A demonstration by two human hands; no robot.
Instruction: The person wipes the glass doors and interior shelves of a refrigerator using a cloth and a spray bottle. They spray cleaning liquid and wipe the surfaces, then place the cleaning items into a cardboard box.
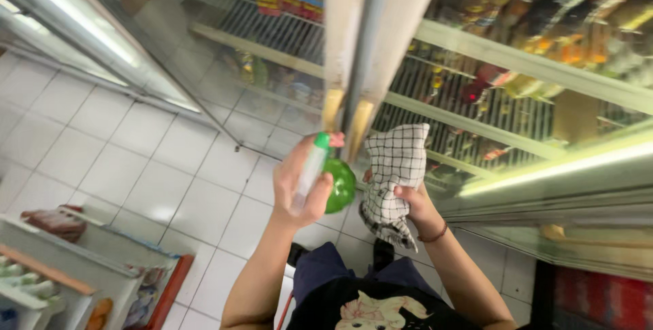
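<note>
- The left hand (299,190) is closed around a green spray bottle (338,184), fingers wrapped over its pale neck and a fingertip at the green-capped nozzle; how full the bottle is cannot be told.
- The right hand (413,202) is clenched on a white cloth with a dark check pattern (394,180), which is bunched and raised, its lower end hanging below the hand.
- Bottle and cloth sit just beside each other, both held up in front of the join between two glass doors of a chilled display case (367,51).
- Behind the right door (544,64), wire shelves hold rows of bottles and packets, blurred through the misted glass.
- Behind the left door (224,44), wire shelves carry a few small items, too blurred to name.
- Below is a white tiled floor (156,173).
- At lower left, a low shelving unit (75,269) holds packaged goods, some reddish and some pale green.
</note>
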